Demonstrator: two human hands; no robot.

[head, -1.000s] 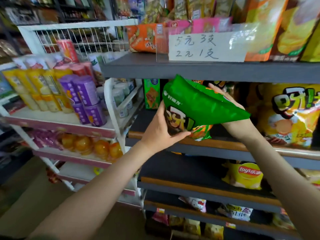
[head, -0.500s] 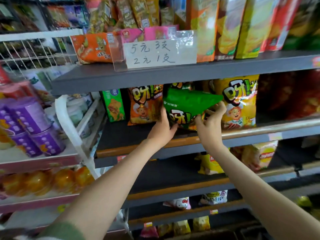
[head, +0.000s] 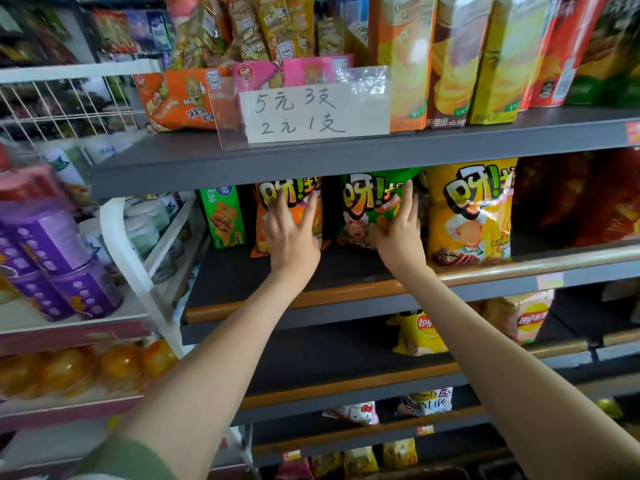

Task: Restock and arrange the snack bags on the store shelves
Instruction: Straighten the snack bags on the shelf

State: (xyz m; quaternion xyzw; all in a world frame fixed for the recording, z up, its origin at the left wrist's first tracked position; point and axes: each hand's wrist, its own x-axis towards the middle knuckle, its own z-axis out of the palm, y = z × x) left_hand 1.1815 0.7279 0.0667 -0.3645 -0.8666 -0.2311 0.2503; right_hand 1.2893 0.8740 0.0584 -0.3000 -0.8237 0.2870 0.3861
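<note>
A green snack bag (head: 367, 206) stands upright at the back of the grey middle shelf (head: 346, 292), between an orange snack bag (head: 270, 199) on its left and a yellow snack bag (head: 471, 209) on its right. My right hand (head: 398, 233) lies flat against the green bag's right half, fingers straight and pointing up. My left hand (head: 292, 233) presses with spread fingers on the front of the orange bag. Neither hand curls round a bag.
A green box (head: 223, 216) stands left of the orange bag. Dark red bags (head: 581, 199) fill the shelf's right end. A handwritten price card (head: 311, 112) hangs from the upper shelf. Yellow chip bags (head: 419, 334) sit one shelf lower. A white rack (head: 138, 268) with purple tubs (head: 55, 258) stands left.
The green bag went from tilted in both hands at the shelf front to upright at the back. My left hand moved off it onto the orange bag. The view shifted right.
</note>
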